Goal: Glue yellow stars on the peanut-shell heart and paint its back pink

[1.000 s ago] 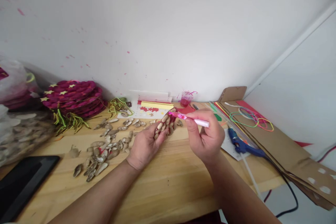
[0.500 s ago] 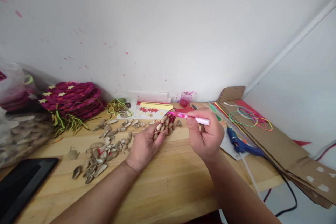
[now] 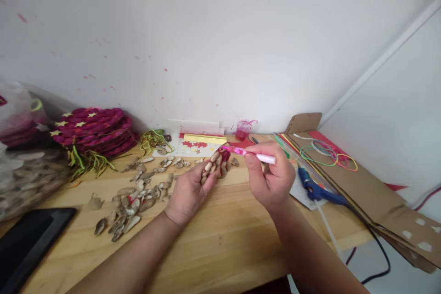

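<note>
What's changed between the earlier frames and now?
Nothing clearly moved beyond a slight view shift; nothing taken hold of or let go. Left hand still holds the shell-covered piece, right hand still holds the pink-stained brush, tip at the piece's top. Loose shells, pink cup and glue gun stayed put.

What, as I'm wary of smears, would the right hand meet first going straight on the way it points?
Most likely the shell piece in the left hand: the brush in the right hand points at its top and seems to touch it, though one view leaves depth unclear.
</note>
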A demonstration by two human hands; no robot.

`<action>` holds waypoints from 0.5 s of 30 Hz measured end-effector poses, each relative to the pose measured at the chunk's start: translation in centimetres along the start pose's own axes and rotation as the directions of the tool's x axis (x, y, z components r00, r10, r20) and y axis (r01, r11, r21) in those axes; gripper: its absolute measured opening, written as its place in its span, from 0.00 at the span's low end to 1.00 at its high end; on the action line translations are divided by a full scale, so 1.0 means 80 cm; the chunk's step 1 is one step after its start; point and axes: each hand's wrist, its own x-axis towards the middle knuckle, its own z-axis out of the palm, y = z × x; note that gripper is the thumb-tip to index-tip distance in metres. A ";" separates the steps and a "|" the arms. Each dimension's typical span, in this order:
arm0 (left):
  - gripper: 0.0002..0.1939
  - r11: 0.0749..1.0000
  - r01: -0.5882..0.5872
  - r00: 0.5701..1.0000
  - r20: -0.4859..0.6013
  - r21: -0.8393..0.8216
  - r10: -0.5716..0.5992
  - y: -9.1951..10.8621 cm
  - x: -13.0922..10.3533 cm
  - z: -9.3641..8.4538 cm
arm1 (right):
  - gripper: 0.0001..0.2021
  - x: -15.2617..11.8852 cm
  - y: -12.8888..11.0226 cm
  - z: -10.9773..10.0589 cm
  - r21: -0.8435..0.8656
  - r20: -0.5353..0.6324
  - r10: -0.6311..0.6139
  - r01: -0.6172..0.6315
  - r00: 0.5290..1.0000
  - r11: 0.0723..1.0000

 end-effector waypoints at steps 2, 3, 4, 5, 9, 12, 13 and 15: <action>0.12 1.000 0.001 1.000 0.004 -0.024 -0.001 0.000 0.000 0.001 | 0.06 0.000 0.001 0.000 0.029 -0.028 0.036 -0.035 0.999 0.999; 0.12 0.999 -0.002 1.000 0.004 -0.036 0.002 0.000 0.000 0.001 | 0.05 0.000 0.001 0.000 0.050 -0.032 0.057 -0.055 0.998 0.997; 0.12 0.999 -0.007 1.000 0.001 -0.046 0.007 0.000 0.000 0.001 | 0.04 -0.001 0.002 0.001 0.068 -0.029 0.076 -0.074 0.997 0.995; 0.11 0.998 -0.012 1.000 -0.002 -0.056 0.012 0.001 0.000 0.000 | 0.03 -0.001 0.002 0.002 0.082 -0.019 0.095 -0.093 0.995 0.992; 0.11 0.995 -0.032 0.999 0.004 -0.097 0.032 0.004 0.000 -0.001 | 0.02 -0.003 0.007 0.006 0.129 -0.025 0.185 -0.180 0.982 0.975; 0.11 0.992 -0.032 0.999 0.019 -0.124 0.035 0.002 -0.001 0.000 | 0.03 -0.001 0.012 0.007 0.142 -0.084 0.242 -0.229 0.967 0.963; 0.12 0.991 -0.030 0.999 0.026 -0.132 0.034 0.000 -0.001 0.001 | 0.03 -0.001 0.012 0.007 0.146 -0.096 0.247 -0.232 0.964 0.962; 0.12 0.990 -0.028 0.999 0.033 -0.140 0.033 -0.002 -0.002 0.002 | 0.04 0.000 0.012 0.006 0.165 -0.087 0.249 -0.233 0.965 0.958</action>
